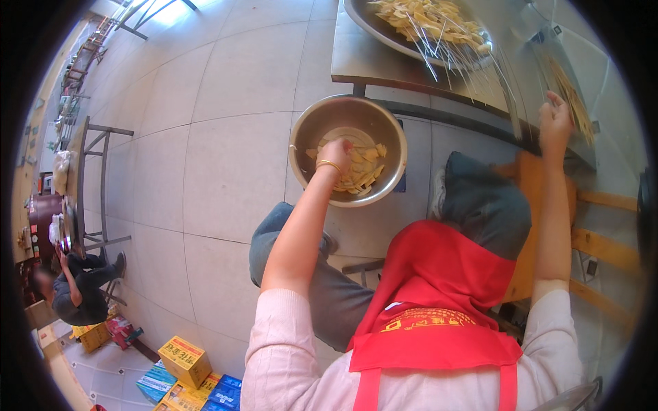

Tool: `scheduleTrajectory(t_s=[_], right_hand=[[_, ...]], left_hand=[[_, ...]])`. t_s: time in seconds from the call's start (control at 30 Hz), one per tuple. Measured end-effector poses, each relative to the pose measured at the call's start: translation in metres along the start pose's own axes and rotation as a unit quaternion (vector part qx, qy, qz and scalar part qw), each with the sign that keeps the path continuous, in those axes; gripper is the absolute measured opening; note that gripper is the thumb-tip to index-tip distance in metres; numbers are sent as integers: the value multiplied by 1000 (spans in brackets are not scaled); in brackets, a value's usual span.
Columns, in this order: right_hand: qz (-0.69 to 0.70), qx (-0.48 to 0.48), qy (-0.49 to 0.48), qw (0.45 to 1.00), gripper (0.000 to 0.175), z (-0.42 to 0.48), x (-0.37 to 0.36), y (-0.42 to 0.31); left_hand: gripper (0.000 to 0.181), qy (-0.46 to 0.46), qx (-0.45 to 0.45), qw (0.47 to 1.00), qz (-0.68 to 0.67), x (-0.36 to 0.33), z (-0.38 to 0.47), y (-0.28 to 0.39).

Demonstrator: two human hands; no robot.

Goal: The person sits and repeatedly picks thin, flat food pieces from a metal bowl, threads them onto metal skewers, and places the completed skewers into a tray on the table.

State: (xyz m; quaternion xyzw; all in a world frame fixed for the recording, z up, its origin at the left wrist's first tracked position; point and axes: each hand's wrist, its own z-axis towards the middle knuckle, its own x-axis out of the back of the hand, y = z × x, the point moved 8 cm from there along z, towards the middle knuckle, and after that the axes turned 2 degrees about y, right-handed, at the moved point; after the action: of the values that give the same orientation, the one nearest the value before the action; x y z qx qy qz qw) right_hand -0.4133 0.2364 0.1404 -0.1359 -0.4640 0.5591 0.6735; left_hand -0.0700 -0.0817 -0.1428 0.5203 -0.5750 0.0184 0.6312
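Note:
My left hand [336,154], with a gold bracelet at the wrist, reaches down into a deep stainless-steel bowl [395,131] low in front of me. Around its fingers lie pale yellow flat food slices [366,172]; the fingertips are hidden, so I cannot tell whether it grips one. My right hand [556,115] is raised at the right with curled fingers, beside a bundle of bamboo skewers [573,103]. A thin skewer may be between its fingers, but this is too faint to tell. Beyond, a wide metal basin [380,38] holds skewered slices [432,20], their thin sticks jutting over its rim.
The basin rests on a metal-topped table [344,61], whose edge runs above the bowl. A wooden chair [534,180] is by my right leg. Cartons [185,362] are stacked on the floor at lower left. A seated person [82,287] is at a far-left table [82,190].

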Motion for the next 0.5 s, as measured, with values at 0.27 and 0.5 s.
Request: scheduleTrajectory(t_s=[0.27,0.5], right_hand=[[230,-133,-149,953,11,-119,-54,-93],[233,-132,-269,925,11,-185,-130,-97]], left_hand=[[22,-87,51,975,198,-11,-10,22],[31,-113,44,973,196,-22,-17,12]])
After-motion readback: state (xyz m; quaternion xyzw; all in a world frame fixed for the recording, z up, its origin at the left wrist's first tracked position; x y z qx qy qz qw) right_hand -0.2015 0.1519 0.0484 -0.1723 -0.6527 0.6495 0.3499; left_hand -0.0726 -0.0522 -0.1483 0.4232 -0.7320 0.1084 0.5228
